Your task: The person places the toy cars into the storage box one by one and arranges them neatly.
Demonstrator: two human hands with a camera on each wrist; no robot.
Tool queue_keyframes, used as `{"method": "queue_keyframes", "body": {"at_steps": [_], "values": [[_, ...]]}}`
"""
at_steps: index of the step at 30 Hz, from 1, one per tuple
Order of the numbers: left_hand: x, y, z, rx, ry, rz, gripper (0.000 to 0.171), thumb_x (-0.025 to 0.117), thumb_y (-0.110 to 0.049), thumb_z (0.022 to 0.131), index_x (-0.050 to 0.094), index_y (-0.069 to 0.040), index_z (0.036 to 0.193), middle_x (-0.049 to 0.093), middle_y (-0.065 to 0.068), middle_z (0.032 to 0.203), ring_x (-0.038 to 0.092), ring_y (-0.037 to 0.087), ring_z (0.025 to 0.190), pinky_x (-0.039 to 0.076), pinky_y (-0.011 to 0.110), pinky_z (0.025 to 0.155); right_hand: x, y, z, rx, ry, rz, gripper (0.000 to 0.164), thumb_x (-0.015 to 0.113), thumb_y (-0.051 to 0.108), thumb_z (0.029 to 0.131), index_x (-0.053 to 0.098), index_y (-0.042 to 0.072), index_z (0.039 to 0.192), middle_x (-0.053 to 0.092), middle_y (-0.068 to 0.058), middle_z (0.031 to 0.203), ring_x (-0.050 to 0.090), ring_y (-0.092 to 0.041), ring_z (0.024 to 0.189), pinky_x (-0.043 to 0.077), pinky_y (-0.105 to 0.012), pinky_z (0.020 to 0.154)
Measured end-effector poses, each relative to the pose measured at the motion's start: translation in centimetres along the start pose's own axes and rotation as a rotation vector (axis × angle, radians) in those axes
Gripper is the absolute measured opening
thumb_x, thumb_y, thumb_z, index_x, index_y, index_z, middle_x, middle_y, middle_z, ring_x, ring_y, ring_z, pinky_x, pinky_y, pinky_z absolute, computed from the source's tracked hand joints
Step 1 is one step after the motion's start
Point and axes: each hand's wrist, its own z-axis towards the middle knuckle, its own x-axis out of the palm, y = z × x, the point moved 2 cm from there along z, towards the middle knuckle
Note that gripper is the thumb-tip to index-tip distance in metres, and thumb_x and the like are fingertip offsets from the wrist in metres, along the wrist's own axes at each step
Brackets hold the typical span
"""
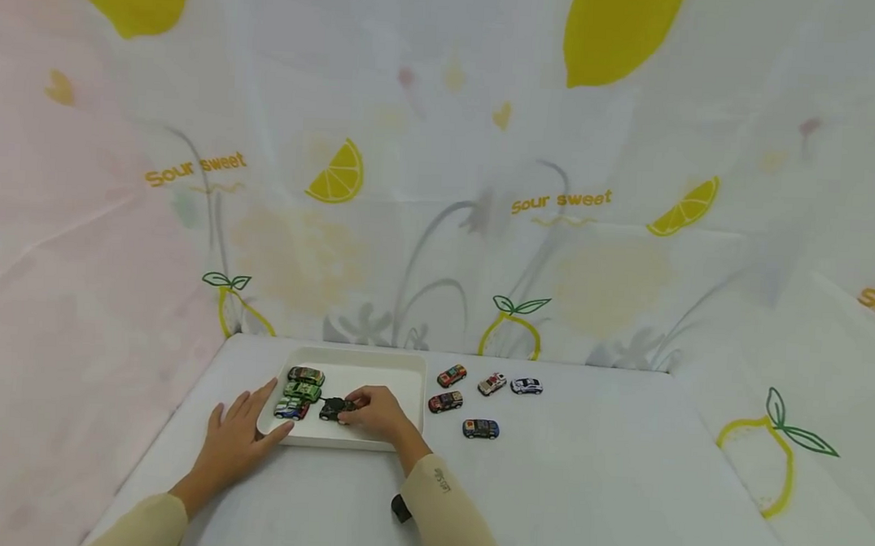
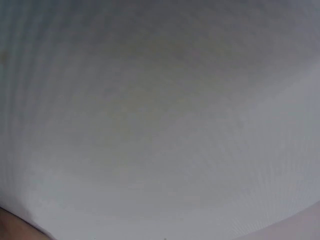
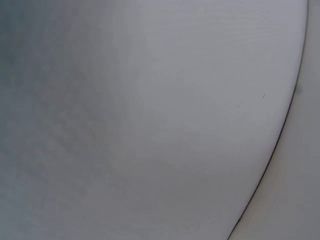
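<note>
In the head view, my right hand [image 1: 378, 413] pinches a dark toy tank [image 1: 331, 409], its thin barrel pointing left, low inside a white tray [image 1: 393, 445]. Its fingers partly cover the tank's right side. My left hand [image 1: 230, 443] lies at the tray's left side, fingers spread and thumb along the front left corner. Stacked in a column at the tray's left end are a dark patterned toy car [image 1: 306, 375], a green toy car [image 1: 303, 391] and a white-and-blue toy car [image 1: 291, 408]. Neither hand's fingers show in the wrist views, just blurred pale surfaces.
Right of the tray, several toy cars stand on the white table [image 1: 582, 483]: an orange car [image 1: 452, 375], a red car [image 1: 446, 401], a white car [image 1: 526, 386], a blue-and-black car [image 1: 480, 429] among them. A small black object [image 1: 401, 508] sits by my right sleeve. Lemon-print cloth [image 1: 438, 265] hangs behind.
</note>
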Motion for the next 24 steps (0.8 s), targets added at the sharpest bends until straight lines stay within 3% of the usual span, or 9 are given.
{"method": "queue_keyframes", "body": {"at_steps": [24], "values": [[-0.31,-0.09,0.33,0.007,0.011,-0.008,0.083,0.052,-0.059,0.084,0.014,-0.023,0.149,0.037,0.017,0.144,0.031,0.045,0.127,0.008,0.070,0.099,0.11,0.27,0.23,0.023,-0.002,-0.097,0.034,0.081,0.024,0.068,0.068,0.016,0.099,0.050,0.008,0.075,0.043,-0.006,0.067,0.038,-0.021,0.060]]}}
